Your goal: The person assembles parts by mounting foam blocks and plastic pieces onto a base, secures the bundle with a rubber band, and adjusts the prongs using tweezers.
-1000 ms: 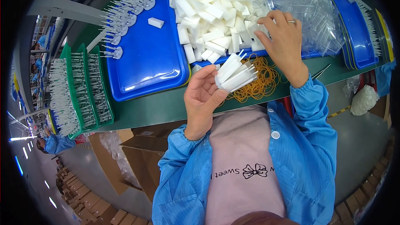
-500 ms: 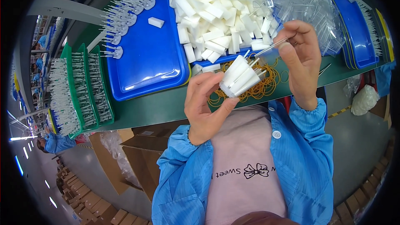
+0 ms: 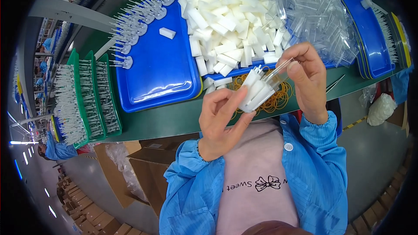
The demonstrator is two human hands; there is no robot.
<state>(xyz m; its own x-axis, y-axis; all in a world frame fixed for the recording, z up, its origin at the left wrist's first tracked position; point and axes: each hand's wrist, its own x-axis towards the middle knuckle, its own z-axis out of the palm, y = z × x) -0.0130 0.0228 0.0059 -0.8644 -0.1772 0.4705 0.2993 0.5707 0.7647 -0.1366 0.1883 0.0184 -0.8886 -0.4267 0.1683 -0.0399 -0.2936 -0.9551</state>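
My left hand (image 3: 224,119) grips a bundle of white foam blocks (image 3: 257,93) between thumb and fingers, low over the table's front edge. Several thin pale rods stick out of the bundle's upper end, which leans away from me. In a pinch of thumb and forefinger, my right hand (image 3: 308,80) has a thin clear plastic strip (image 3: 278,71). The strip lies along the upper right side of the bundle and seems to touch it. Beneath and behind the bundle lie loose orange rubber bands (image 3: 283,98), partly hidden by it.
A blue tray (image 3: 159,72) at left bears one foam block (image 3: 167,33) and a row of white-based pieces with upright rods (image 3: 137,28). Beyond my hands lie heaped foam blocks (image 3: 226,21) and clear plastic strips (image 3: 322,26). Green racks (image 3: 93,100) stand far left; tweezers (image 3: 336,82) lie right.
My right hand has come down and to the left, bringing the clear strip against the bundle. My left hand has shifted slightly right and nearer to me with the bundle.
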